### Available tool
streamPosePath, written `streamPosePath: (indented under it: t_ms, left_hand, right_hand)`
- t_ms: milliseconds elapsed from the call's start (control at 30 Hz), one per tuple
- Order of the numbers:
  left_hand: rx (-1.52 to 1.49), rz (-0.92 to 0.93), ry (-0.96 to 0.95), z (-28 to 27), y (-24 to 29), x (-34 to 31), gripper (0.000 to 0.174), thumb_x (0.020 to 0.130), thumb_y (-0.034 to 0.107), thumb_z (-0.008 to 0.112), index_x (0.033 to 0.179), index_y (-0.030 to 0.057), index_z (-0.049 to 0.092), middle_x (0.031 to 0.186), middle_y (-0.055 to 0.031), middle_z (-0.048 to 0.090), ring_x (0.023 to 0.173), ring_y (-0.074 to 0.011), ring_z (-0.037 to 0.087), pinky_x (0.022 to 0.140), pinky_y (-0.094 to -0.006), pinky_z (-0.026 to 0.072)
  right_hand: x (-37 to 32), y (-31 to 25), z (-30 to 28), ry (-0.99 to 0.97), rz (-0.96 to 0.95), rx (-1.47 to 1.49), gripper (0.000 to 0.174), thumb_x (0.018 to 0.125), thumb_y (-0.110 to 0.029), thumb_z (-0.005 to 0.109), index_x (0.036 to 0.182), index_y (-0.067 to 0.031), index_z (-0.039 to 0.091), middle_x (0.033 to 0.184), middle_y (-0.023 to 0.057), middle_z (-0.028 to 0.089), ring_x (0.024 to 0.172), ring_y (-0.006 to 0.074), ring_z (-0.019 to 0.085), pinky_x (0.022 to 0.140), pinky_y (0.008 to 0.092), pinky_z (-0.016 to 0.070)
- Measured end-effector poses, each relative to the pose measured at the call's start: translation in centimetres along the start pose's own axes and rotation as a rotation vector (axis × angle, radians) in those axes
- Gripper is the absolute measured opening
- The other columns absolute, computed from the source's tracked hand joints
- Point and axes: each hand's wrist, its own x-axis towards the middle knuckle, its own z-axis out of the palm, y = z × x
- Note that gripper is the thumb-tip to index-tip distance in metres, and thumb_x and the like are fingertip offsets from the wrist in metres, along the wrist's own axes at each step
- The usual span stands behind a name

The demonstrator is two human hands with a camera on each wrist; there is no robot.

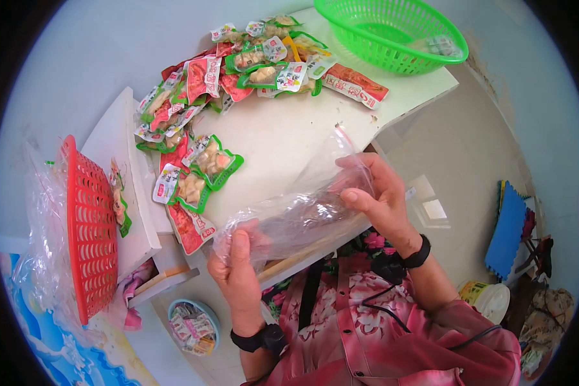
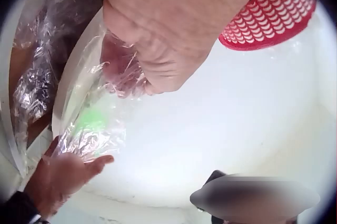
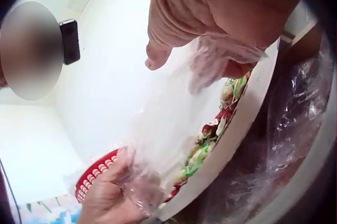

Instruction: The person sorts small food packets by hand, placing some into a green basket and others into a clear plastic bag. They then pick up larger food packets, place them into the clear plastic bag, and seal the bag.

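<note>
A clear plastic bag [image 1: 296, 219] stretches between both hands in front of the white table. My left hand [image 1: 235, 260] grips its near-left end, thumb upright on the front and fingers behind the film. My right hand [image 1: 386, 199] holds the other end, its fingers showing through the plastic and its thumb standing apart from them. A corner of the bag with a red edge points up beside the right hand. In the left wrist view, the film [image 2: 87, 124] bunches at the curled left fingers. Nothing shows inside the bag.
Snack packets [image 1: 199, 77] in red and green wrappers lie along the table's far and left sides. A green basket [image 1: 392, 55] stands at the far right, a red basket [image 1: 90, 225] at the left. Below the bag, a drawer [image 1: 315, 254] juts out. A small bin [image 1: 193, 325] holds wrappers.
</note>
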Motion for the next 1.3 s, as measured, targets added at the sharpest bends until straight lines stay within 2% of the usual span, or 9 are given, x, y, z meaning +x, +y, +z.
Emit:
streamPosePath:
  t_ms: [233,367,533,833,867,967,1067,1167,1300]
  left_hand:
    - [0.187,0.131,0.160,2.4,1.4,0.9,0.033,0.107,0.017,0.047,0.125,-0.0036,0.066,0.058,0.0079,0.041,0.047,-0.0002,0.032,0.047,-0.0210,0.0237]
    - [0.116,0.073,0.151,2.2,1.4,2.1,0.036,0.108,0.019,0.045,0.130,-0.0033,0.063,0.058,0.0084,0.035,0.048,-0.0005,0.029,0.046,-0.0216,0.0229]
    - [0.153,0.137,0.143,1.0,1.1,4.3,0.033,0.108,0.018,0.047,0.127,-0.0019,0.064,0.060,0.0085,0.038,0.050,-0.0004,0.031,0.047,-0.0208,0.0242]
    - [0.433,0.469,0.509,-1.6,1.0,5.6,0.030,0.104,0.013,0.054,0.129,-0.0019,0.060,0.070,0.0044,0.052,0.060,-0.0016,0.042,0.055,-0.0180,0.0370]
    - [0.366,0.436,0.490,-1.5,1.7,5.2,0.029,0.102,0.008,0.056,0.129,-0.0008,0.060,0.084,-0.0037,0.061,0.071,-0.0055,0.054,0.064,-0.0203,0.0454]
    - [0.379,0.430,0.318,1.2,3.9,3.2,0.031,0.102,0.009,0.056,0.131,-0.0014,0.059,0.089,-0.0022,0.062,0.072,-0.0056,0.053,0.064,-0.0197,0.0451]
    - [0.471,0.489,-0.086,4.1,4.0,3.2,0.032,0.099,0.008,0.059,0.130,-0.0011,0.060,0.097,-0.0056,0.065,0.080,-0.0083,0.058,0.069,-0.0224,0.0487]
    - [0.302,0.330,-0.301,7.6,2.2,4.8,0.031,0.098,0.008,0.062,0.128,-0.0009,0.059,0.098,-0.0071,0.066,0.086,-0.0101,0.061,0.072,-0.0255,0.0505]
    - [0.087,0.045,-0.307,8.6,-0.7,6.7,0.028,0.098,0.010,0.062,0.124,-0.0011,0.059,0.102,-0.0079,0.066,0.091,-0.0118,0.063,0.075,-0.0265,0.0541]
  right_hand:
    - [1.3,-0.4,0.3,0.179,0.025,-0.080,0.024,0.104,-0.022,0.058,0.095,-0.0022,0.067,0.064,-0.0072,0.048,0.054,0.0008,0.040,0.049,0.0204,0.0313]
    - [2.0,-0.5,0.6,0.219,0.128,-0.086,0.025,0.105,-0.022,0.058,0.092,-0.0023,0.067,0.063,-0.0086,0.042,0.053,0.0007,0.036,0.049,0.0215,0.0283]
    - [3.2,0.7,0.7,0.210,-0.023,-0.164,0.023,0.104,-0.020,0.058,0.092,-0.0018,0.066,0.062,-0.0090,0.041,0.053,0.0009,0.035,0.049,0.0217,0.0281]
    - [5.7,-0.1,-0.9,0.305,0.006,-0.131,0.022,0.104,-0.021,0.057,0.094,-0.0031,0.064,0.062,-0.0073,0.045,0.052,0.0022,0.039,0.048,0.0228,0.0316]
    - [5.9,-0.2,-0.9,0.307,0.009,-0.124,0.021,0.104,-0.021,0.056,0.094,-0.0033,0.064,0.062,-0.0070,0.045,0.052,0.0023,0.040,0.048,0.0230,0.0324]
    - [6.8,0.5,0.5,0.311,-0.020,-0.230,0.022,0.104,-0.021,0.056,0.095,-0.0025,0.063,0.060,-0.0042,0.047,0.051,0.0045,0.043,0.048,0.0238,0.0344]
    - [7.6,3.0,1.4,0.219,-0.057,-0.351,0.026,0.105,-0.024,0.054,0.098,-0.0017,0.064,0.060,0.0000,0.052,0.050,0.0078,0.047,0.048,0.0255,0.0374]
    - [7.3,0.2,2.3,0.090,0.139,-0.209,0.032,0.108,-0.028,0.047,0.109,-0.0014,0.064,0.065,-0.0004,0.055,0.052,0.0059,0.048,0.048,0.0228,0.0395]
    - [7.2,-0.4,0.5,-0.018,0.211,-0.004,0.040,0.108,-0.033,0.044,0.116,0.0004,0.064,0.072,0.0041,0.062,0.055,0.0088,0.054,0.056,0.0238,0.0461]
